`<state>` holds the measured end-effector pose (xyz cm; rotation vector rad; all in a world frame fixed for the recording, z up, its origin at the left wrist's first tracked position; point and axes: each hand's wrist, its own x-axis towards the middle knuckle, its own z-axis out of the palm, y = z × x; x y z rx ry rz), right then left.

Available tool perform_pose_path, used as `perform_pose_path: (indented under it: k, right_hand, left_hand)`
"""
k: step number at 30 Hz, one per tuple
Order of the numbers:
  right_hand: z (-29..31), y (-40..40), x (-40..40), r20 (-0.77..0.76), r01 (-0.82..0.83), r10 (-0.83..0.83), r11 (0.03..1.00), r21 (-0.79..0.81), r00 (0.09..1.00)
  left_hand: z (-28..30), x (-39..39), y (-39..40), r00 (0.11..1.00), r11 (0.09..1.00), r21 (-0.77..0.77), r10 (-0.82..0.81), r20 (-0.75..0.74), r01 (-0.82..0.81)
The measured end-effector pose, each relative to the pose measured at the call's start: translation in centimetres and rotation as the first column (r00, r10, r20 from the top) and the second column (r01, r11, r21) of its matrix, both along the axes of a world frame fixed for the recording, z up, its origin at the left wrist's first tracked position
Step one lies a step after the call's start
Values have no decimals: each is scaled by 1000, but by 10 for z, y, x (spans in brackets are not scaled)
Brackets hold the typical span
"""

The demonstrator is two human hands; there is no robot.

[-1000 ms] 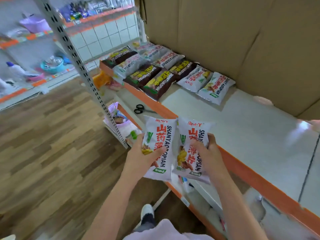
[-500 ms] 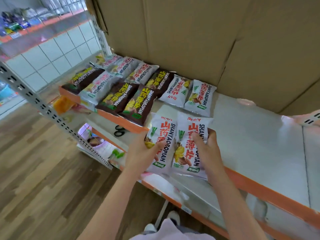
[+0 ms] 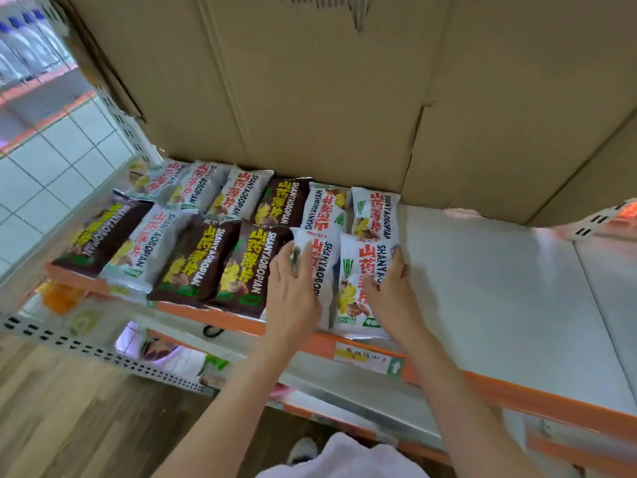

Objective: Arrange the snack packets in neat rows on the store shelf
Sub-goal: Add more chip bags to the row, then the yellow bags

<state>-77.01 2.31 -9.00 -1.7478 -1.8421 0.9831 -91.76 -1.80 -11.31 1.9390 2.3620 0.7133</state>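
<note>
Left hand (image 3: pixel 293 298) covers the lower left of one white packet (image 3: pixel 319 267); its print there unreadable. Right hand (image 3: pixel 391 291) hides the right edge of the neighbouring white packet (image 3: pixel 358 281). Price label (image 3: pixel 365 357) on the shelf lip: text too small to read. Lower shelf goods (image 3: pixel 155 346) blurred, partly hidden behind the rail. Bottles (image 3: pixel 24 46) top left blurred, cut by the frame edge.

Glossy plastic-film snack packets (image 3: pixel 238 270) lie on a smooth, matt grey shelf (image 3: pixel 482 288), probably painted metal; matt brown cardboard (image 3: pixel 327 98) lines its back edge.
</note>
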Motion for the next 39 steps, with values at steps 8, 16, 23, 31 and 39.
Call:
perform_pose_path:
  k: [8, 16, 23, 31, 39]
  right_hand:
    - [-13, -31, -15, 378, -106, 39, 982, 159, 925]
    - [-14, -33, -28, 493, -34, 6, 998, 47, 870]
    - [-16, -64, -27, 415, 59, -114, 988, 141, 903]
    - [-10, -114, 25, 416, 109, -146, 988, 111, 897]
    - [-8, -154, 128, 403, 268, -351, 931, 249, 845]
  left_hand:
    - [-18, -14, -7, 969, 967, -86, -243, -45, 239]
    - [-19, -16, 0, 966, 955, -192, -244, -82, 224]
    - [-16, -26, -9, 944, 942, -68, -330, -10, 329]
    - [-1, 12, -34, 852, 853, 108, -518, 72, 510]
    - [10, 130, -58, 640, 642, 40, -766, 63, 765]
